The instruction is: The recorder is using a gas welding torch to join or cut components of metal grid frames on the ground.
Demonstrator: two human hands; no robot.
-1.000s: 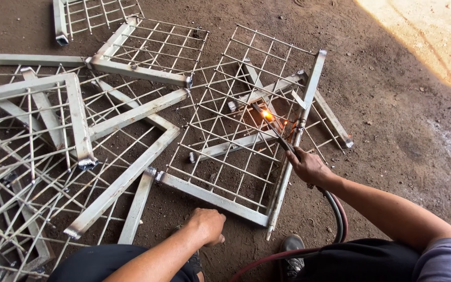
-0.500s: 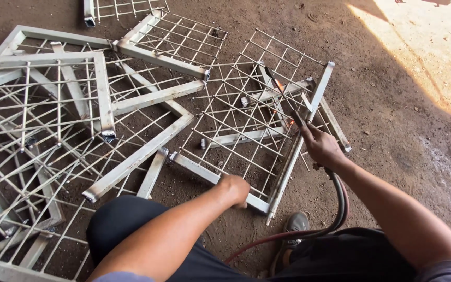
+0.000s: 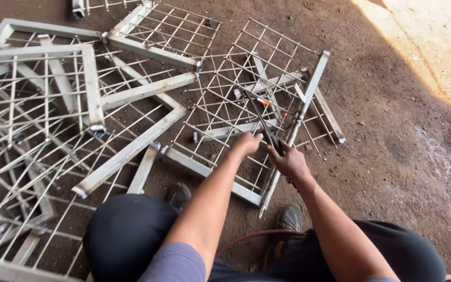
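Note:
A square metal frame [image 3: 199, 168] filled with a welded wire grid lies on the dirt floor in front of me. My right hand [image 3: 289, 161] grips a dark welding electrode holder [image 3: 270, 133] whose rod [image 3: 254, 103] reaches up and left over the grid, with an orange-glowing spot beside it. My left hand [image 3: 246, 143] is closed just left of the holder, its fingers touching the tool near the wire mesh. Both forearms extend from the bottom of the view over my dark-trousered knees.
More wire-grid frames [image 3: 37, 104] of metal tubing lie overlapped at left and top. A red cable [image 3: 246, 237] runs by my shoes [image 3: 289, 218] at the bottom. Bare dirt floor [image 3: 392, 156] extends right, sunlit concrete [image 3: 434, 47] at the top right.
The welding spark has gone out. My right hand pulled the holder back toward me, and my left hand rose from the frame's near bar up to the tool.

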